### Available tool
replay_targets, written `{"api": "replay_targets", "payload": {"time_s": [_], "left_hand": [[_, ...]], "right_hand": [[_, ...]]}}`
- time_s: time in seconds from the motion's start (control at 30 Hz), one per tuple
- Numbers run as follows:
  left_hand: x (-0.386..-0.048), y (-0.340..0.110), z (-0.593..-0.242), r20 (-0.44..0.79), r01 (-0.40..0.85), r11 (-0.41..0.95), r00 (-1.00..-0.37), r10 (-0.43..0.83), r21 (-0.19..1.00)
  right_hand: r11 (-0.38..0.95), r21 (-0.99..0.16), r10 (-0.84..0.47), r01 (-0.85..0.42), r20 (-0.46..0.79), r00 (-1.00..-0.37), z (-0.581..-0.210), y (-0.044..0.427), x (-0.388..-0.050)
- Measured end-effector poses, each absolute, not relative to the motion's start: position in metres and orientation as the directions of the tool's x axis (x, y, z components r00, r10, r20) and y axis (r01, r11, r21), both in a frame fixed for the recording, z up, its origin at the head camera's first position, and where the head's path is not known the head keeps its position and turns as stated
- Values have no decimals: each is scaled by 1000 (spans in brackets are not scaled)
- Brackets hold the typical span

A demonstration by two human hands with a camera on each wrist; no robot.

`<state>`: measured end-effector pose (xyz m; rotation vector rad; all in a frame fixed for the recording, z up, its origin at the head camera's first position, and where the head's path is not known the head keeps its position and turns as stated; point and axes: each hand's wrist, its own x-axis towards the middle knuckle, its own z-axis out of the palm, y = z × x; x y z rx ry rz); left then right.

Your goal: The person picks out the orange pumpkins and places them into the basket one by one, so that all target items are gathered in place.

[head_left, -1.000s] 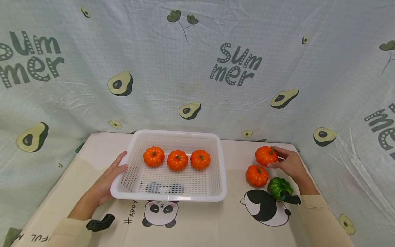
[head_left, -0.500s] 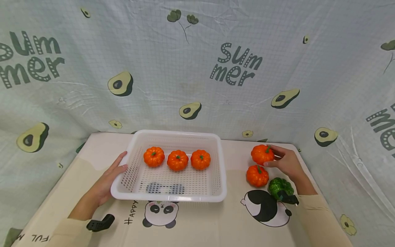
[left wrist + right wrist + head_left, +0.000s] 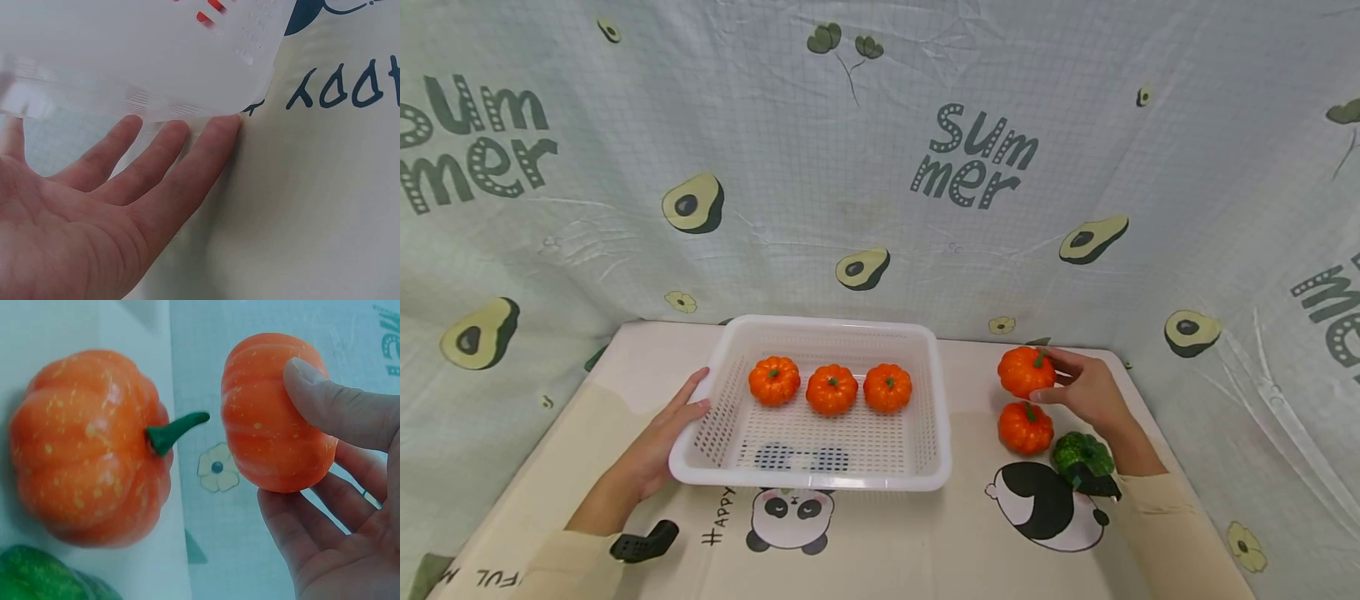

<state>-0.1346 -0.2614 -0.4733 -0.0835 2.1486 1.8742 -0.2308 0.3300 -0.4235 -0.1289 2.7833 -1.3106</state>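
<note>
My right hand [image 3: 1086,390] pinches an orange pumpkin [image 3: 1026,372] with a green stem; in the right wrist view the thumb lies across this held pumpkin [image 3: 275,419] and the fingers are behind it. Just nearer to me sits a second orange pumpkin [image 3: 1026,428], and beside it a dark green pumpkin [image 3: 1081,457], partly covered by the wrist camera. Three more orange pumpkins [image 3: 832,390] stand in a row inside a white perforated basket [image 3: 808,478]. Against the basket's left side my left hand [image 3: 658,442] rests, and the left wrist view shows its straight fingertips [image 3: 222,128] touching the wall.
The table carries a cloth with a printed panda [image 3: 792,518] in front of the basket and another black-and-white print [image 3: 1045,504] at the right. Behind and at both sides hangs a pale curtain [image 3: 775,208] with avocado prints.
My right hand has moved left with the held pumpkin, which now sits further left, above and behind the other orange one. The left hand and the basket stay where they were.
</note>
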Motion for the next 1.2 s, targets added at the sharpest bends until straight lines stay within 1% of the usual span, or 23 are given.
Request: {"api": "replay_targets", "payload": {"time_s": [0.7, 1.2], "left_hand": [[-135, -264, -475, -257, -236, 149, -955, 147, 960], [-135, -264, -475, -275, -253, 154, -951, 143, 955]], "right_hand": [[628, -774, -147, -87, -8, -989, -413, 308, -222], [615, -773, -209, -156, 31, -977, -402, 286, -214]]}}
